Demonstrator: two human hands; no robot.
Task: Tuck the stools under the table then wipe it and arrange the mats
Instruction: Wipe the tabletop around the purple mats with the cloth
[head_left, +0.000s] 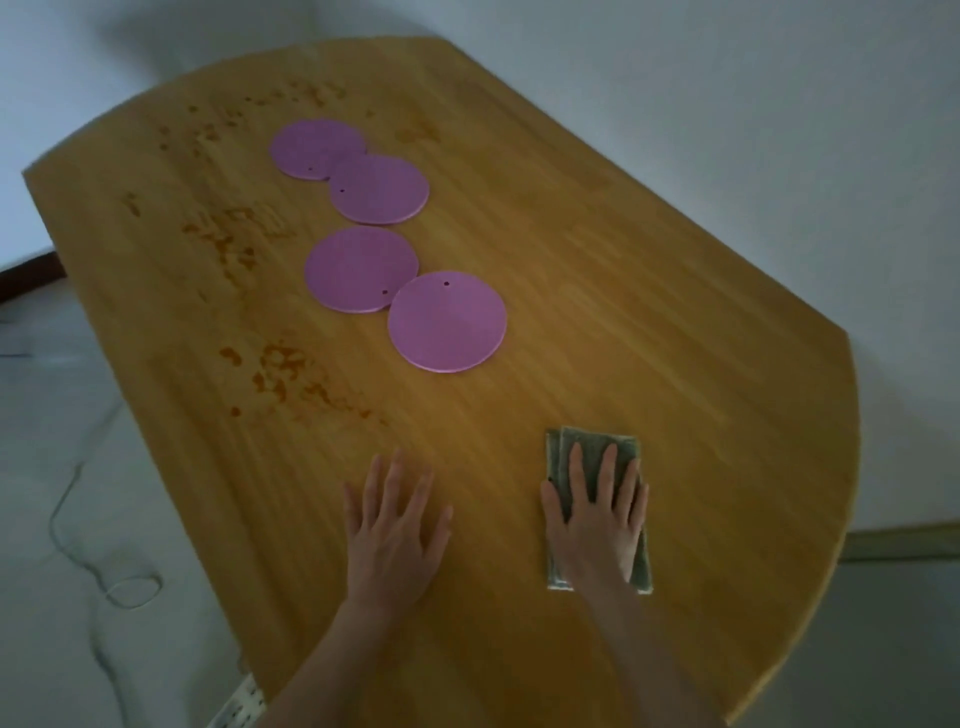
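Note:
A wooden table (649, 291) with rounded ends fills the view. Several round purple mats (447, 321) lie in an uneven line down its middle, some overlapping at the edges. Brownish stains (275, 369) mark the left half of the tabletop. My right hand (597, 519) lies flat, fingers spread, pressing on a folded green cloth (618, 447) near the table's front edge. My left hand (395, 525) rests flat on the bare wood beside it, holding nothing. No stools are in view.
A thin white cable (119, 587) loops across the pale floor at the left. A white power strip (239, 706) shows at the bottom beside the table's edge. Pale walls stand behind and to the right of the table.

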